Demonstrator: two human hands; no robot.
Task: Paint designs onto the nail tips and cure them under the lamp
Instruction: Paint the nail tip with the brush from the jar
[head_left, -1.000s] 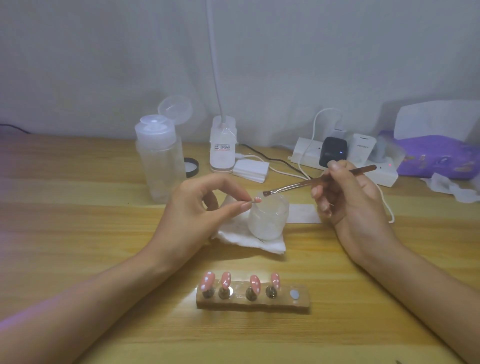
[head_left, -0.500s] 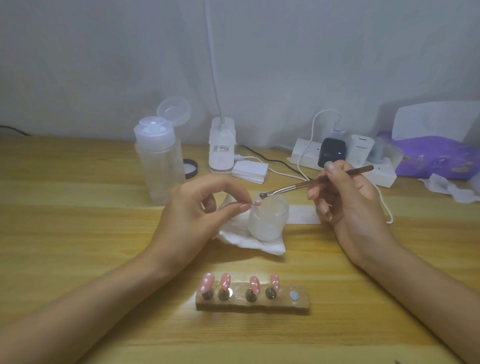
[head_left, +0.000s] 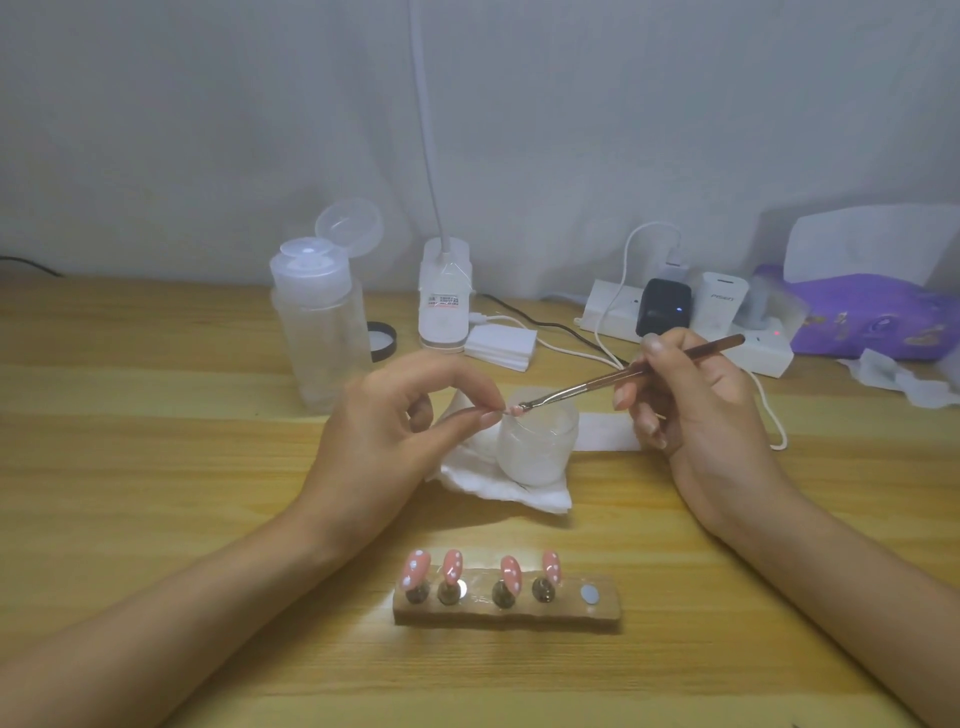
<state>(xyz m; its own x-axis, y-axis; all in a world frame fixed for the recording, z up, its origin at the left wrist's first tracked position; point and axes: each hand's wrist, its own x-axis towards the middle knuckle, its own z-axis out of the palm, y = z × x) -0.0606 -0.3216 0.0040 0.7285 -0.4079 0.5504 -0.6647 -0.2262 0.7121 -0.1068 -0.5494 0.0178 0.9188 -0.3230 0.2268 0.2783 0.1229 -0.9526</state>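
My left hand (head_left: 395, 421) pinches a small pink nail tip (head_left: 514, 411) between thumb and forefinger, held above a frosted jar (head_left: 537, 447). My right hand (head_left: 685, 405) grips a thin brown brush (head_left: 623, 376), and its bristle end touches the pinched tip. On the wooden holder (head_left: 506, 605) near the table's front edge stand several pink nail tips with white dots (head_left: 480, 569). One round magnet spot at the holder's right end is bare. The white lamp (head_left: 444, 301) stands at the back, its neck rising out of view.
The jar sits on a white tissue (head_left: 498, 480). A clear pump bottle (head_left: 319, 322) with its cap flipped open stands back left. A power strip (head_left: 685, 317) with chargers and cables lies back right, beside a purple tissue pack (head_left: 872, 312).
The brush has moved left and down until its tip meets the nail tip in my left hand. My left hand has stayed almost still.
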